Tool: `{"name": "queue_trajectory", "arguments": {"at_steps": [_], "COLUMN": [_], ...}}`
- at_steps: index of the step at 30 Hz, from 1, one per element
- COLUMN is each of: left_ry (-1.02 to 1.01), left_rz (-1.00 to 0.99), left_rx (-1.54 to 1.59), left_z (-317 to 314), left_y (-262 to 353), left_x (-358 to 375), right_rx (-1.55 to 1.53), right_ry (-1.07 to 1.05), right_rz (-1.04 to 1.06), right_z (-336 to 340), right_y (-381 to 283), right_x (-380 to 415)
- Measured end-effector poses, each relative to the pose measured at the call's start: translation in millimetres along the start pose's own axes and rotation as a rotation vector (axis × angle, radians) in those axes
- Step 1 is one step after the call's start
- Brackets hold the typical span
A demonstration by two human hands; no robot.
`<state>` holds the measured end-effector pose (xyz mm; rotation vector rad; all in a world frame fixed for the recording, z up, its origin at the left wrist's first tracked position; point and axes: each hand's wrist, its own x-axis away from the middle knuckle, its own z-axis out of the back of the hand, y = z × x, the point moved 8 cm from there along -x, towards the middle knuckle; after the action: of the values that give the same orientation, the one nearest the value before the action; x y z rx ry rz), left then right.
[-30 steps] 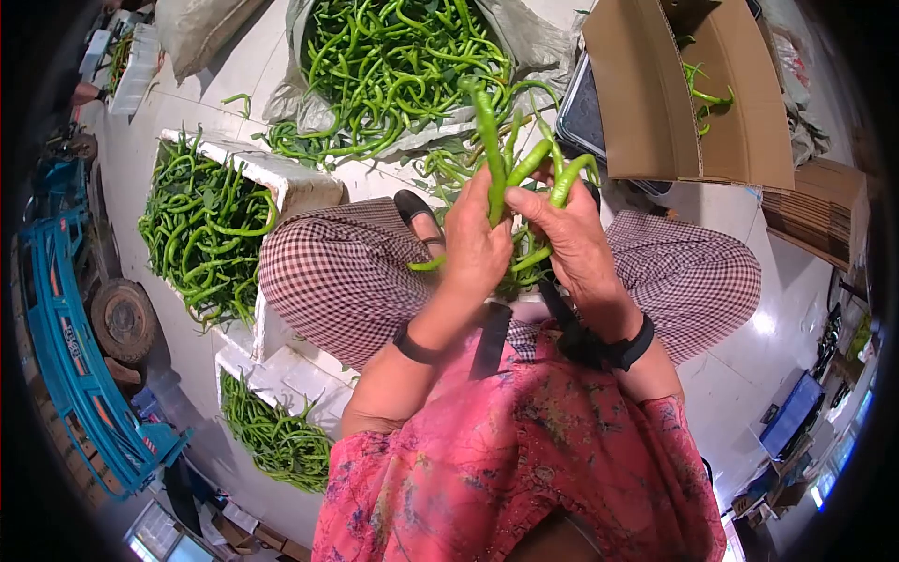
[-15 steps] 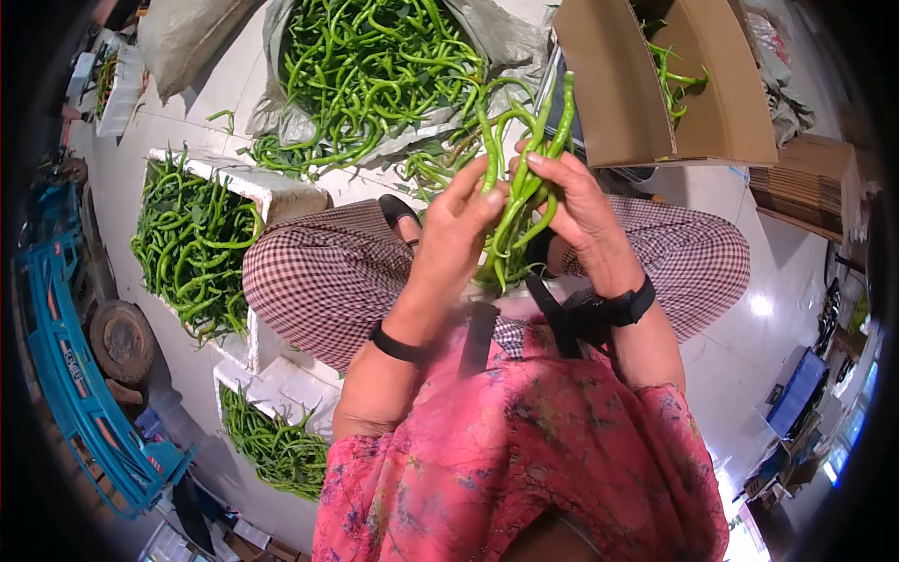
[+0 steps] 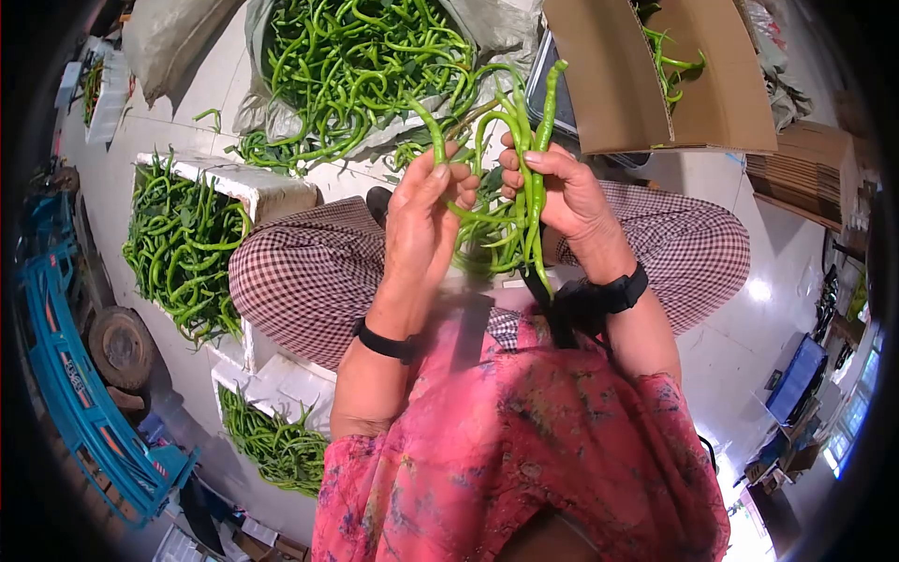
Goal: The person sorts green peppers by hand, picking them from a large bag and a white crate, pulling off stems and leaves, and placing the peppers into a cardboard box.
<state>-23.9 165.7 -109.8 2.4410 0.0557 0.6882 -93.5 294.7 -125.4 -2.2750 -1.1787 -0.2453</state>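
Note:
My left hand [image 3: 419, 211] is closed around a long green chili pepper [image 3: 431, 129], whose upper end sticks out past the fingers. My right hand [image 3: 569, 195] grips a small bunch of green chili peppers [image 3: 548, 108] between thumb and fingers, some pointing up and others hanging toward my lap. The hands are a short distance apart. More loose peppers [image 3: 478, 248] lie below, between my legs, partly hidden by the bunch. Beyond my hands, an open sack [image 3: 510, 30] is heaped with the same peppers.
To the left stand a white foam box [image 3: 292, 199] full of peppers and a second foam box [image 3: 304, 377] nearer me. An open cardboard box [image 3: 604, 80] at upper right has some peppers inside. Flattened cardboard [image 3: 796, 183] lies beyond it. A blue cart [image 3: 70, 375] is at far left.
My left hand has moved left, away from the right hand, with one pepper in it. My right hand stays nearly in place with the bunch. The view has shifted slightly.

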Motion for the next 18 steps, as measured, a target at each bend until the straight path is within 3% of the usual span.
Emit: {"name": "queue_trajectory", "arguments": {"at_steps": [4, 6, 8, 10, 12, 13, 14, 16, 18], "left_ry": [0.048, 0.048, 0.022, -0.079, -0.087, -0.172, -0.103, -0.102, -0.058], "left_rz": [-0.058, -0.038, 0.080, 0.050, 0.137, 0.134, 0.193, 0.043, 0.093], "left_rx": [-0.181, -0.243, -0.165, -0.043, 0.109, 0.116, 0.011, -0.128, -0.047], "left_z": [-0.3, -7.4, -24.1, -41.4, -44.1, -49.6, -37.8, -41.2, -19.2], "left_y": [5.7, 3.2, -15.0, -21.4, -32.6, -30.9, -29.4, -5.1, -5.8], "left_x": [-1.6, -3.3, -4.9, -16.1, -25.7, -27.6, -23.3, -19.2, -19.5], "right_rx": [0.063, 0.287, 0.499, 0.705, 0.673, 0.644, 0.643, 0.269, 0.187], "right_ry": [0.017, 0.056, 0.033, 0.063, 0.059, 0.058, 0.067, -0.002, 0.068], "right_rz": [0.010, 0.069, 0.003, 0.085, 0.100, 0.122, 0.122, 0.058, 0.042], "right_z": [-1.8, -12.7, -31.1, -35.9, -32.4, -28.5, -23.1, -16.1, -1.5], "right_y": [-6.3, -18.8, -11.3, -12.4, -17.9, -22.6, -26.0, -29.2, -28.7], "right_x": [-0.6, 1.9, 0.6, 0.2, 0.4, 2.4, 4.9, 7.8, 9.8]}}
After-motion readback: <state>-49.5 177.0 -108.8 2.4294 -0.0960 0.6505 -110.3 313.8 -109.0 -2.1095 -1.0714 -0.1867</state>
